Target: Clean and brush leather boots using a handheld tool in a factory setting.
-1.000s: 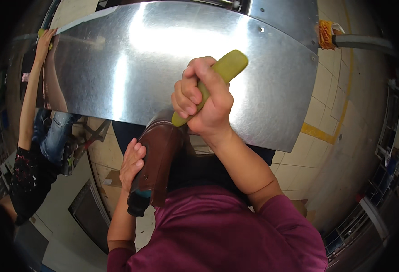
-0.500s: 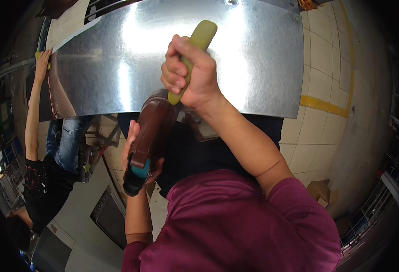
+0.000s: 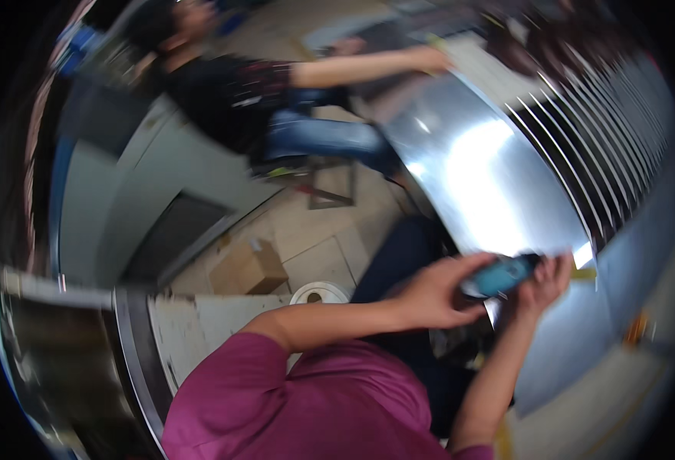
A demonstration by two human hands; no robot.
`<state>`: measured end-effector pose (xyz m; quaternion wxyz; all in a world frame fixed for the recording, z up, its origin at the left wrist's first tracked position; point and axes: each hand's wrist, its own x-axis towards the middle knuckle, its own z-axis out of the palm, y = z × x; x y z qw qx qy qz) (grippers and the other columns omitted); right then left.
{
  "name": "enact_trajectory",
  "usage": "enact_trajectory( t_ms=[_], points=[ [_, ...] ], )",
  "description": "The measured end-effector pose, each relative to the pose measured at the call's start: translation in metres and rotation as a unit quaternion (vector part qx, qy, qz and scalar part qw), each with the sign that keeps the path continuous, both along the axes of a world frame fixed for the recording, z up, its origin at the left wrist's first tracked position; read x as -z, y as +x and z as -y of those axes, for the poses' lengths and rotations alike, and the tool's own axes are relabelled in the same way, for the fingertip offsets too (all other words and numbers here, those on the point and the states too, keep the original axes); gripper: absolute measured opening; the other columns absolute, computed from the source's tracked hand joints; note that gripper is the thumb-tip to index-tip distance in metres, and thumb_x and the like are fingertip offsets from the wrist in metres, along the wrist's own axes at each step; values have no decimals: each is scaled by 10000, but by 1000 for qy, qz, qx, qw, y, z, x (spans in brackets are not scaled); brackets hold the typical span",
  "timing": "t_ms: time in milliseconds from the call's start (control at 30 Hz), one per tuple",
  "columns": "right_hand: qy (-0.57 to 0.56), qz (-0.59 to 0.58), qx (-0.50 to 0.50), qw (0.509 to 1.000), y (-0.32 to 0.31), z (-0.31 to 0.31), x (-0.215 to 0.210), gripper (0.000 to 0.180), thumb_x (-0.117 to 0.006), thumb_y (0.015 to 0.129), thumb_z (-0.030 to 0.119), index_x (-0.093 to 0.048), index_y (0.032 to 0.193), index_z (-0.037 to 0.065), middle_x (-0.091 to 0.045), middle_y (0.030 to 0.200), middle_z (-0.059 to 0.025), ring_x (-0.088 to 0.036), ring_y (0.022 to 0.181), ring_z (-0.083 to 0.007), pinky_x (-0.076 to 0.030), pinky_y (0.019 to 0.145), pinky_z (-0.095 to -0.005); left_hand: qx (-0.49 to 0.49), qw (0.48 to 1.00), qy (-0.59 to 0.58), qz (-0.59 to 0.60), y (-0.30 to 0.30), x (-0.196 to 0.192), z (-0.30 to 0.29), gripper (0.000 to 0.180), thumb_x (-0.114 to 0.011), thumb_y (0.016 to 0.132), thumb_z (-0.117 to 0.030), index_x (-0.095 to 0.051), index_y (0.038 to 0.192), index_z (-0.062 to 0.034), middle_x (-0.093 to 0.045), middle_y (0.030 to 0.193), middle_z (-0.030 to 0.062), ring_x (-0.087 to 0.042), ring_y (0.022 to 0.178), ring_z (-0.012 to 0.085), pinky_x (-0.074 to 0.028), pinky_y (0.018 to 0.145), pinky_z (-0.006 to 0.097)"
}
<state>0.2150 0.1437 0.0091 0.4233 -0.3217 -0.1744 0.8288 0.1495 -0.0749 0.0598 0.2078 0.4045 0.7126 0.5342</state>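
A large shiny sheet of metal curves across the right of the picture. At its near edge my left hand grips a tool with a teal end. My right hand is right beside it, fingers curled by the tool's dark end. A bit of a yellow-green handle shows at those fingers. The picture is blurred, so the right hand's grip is unclear. A co-worker in a black top and jeans reaches one hand to the sheet's far edge.
A cardboard box and a round white object lie on the tiled floor below my left arm. A metal stool frame stands by the co-worker. A grey cabinet is at left, a slotted panel at right.
The view has swung round and blurred. My hands have come together at the sheet's near edge, the left one now up on the teal-ended tool. The co-worker now appears at the top.
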Motion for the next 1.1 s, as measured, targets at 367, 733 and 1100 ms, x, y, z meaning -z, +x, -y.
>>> enact_trajectory(
  t_ms=[367, 733, 1100],
  points=[
    [301, 347, 24, 888, 83, -66, -17, 299, -729, 970, 328, -649, 1066, 56, -384, 614, 60, -352, 465, -39, -273, 408, -220, -49, 998, 29, -20, -21, 0, -79, 981, -860, 720, -410, -383, 1523, -111, -565, 1328, 198, -593, 1215, 385, -480, 1018, 479],
    [332, 301, 100, 888, 140, -51, 17, 235, -680, 997, 257, -621, 1071, 42, -408, 634, 31, -381, 479, -81, -351, 431, -248, -97, 956, 197, 195, -58, 13, -107, 611, -762, 844, -413, -607, 1250, 16, -717, 1004, 130, -682, 922, 227, -533, 877, 365],
    [277, 338, 141, 889, 141, -41, 1, 364, -683, 984, 291, -465, 718, 171, -371, 577, 52, -374, 464, -90, -343, 436, -274, -217, 882, 195, 370, -67, 64, -103, 720, -642, 936, -596, -610, 1302, 23, -635, 1269, 163, -579, 1198, 251, -447, 1043, 368]
  ],
)
